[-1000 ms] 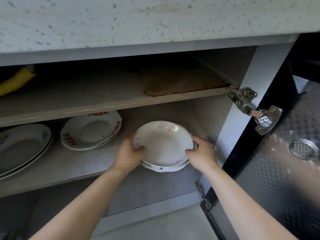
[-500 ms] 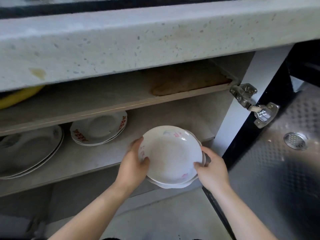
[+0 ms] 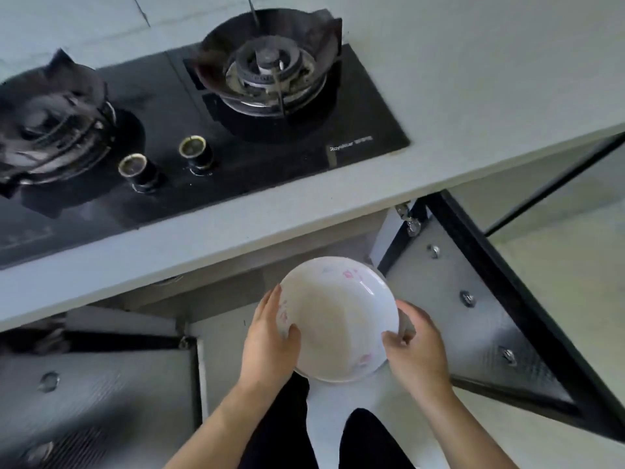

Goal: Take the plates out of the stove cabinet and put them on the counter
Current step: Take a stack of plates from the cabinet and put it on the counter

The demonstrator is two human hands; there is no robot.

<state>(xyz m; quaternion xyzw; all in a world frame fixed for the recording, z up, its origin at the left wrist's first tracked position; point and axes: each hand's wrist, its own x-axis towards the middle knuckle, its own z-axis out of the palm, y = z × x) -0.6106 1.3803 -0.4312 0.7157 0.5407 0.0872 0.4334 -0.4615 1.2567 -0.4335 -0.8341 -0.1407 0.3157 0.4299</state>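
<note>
Now the person holds a small stack of white plates (image 3: 338, 319) with both hands, in the air below the front edge of the tabletop (image 3: 473, 79) and in front of the open stove cabinet (image 3: 338, 245). The left hand (image 3: 270, 343) grips the left rim, with the thumb lying on the inside of the top plate. The right hand (image 3: 417, 346) is closed on the right rim, and the edge of a lower plate shows just beside its fingers. How many plates are in the stack cannot be told. The stack is tilted a little toward the person.

To do this step well, the stack should probably rise straight until it clears the tabletop edge, and be kept level so the top plate does not slide. The free place seems to be the bare tabletop to the right of the gas stove (image 3: 189, 130), well apart from the right burner (image 3: 267, 66). It looks wise to set the stack down flat and gently, away from the edge, and also to mind the open cabinet door (image 3: 473, 316) near the right arm.
</note>
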